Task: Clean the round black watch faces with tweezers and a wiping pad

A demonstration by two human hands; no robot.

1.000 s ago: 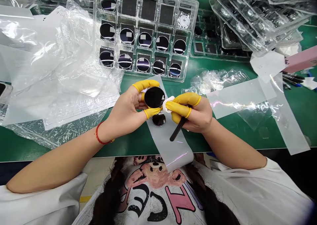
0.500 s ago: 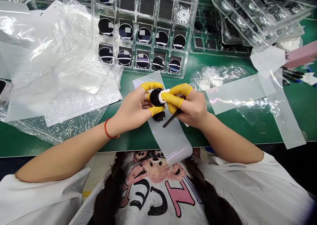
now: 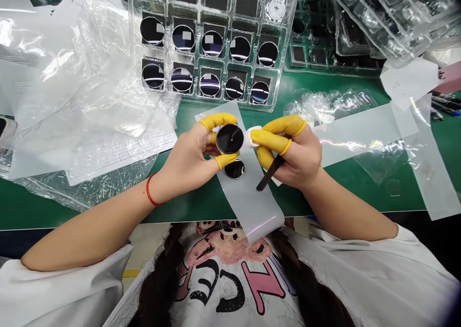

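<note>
Yellow finger covers sit on both hands. My left hand [image 3: 203,151] grips a round black disc [image 3: 229,139] by its edge, its dark face turned up. Pinched in my right hand [image 3: 288,149] is a small white pad [image 3: 253,137], just right of the disc and apart from it. A dark slim tool [image 3: 268,175] also sticks out below the fingers of that hand. Under the held disc, a second round black disc [image 3: 235,169] lies on a translucent film strip [image 3: 252,207].
A clear compartment tray [image 3: 275,89] with several round dark discs stands behind my hands. Clear plastic sheets [image 3: 104,91] cover the left side. At the right are crumpled clear films [image 3: 324,107], another film strip [image 3: 363,125] and stacked clear trays [image 3: 396,29].
My right hand has moved right with the white pad, which has come off the disc's face. The disc is tilted more toward the camera, and the view has shifted slightly.
</note>
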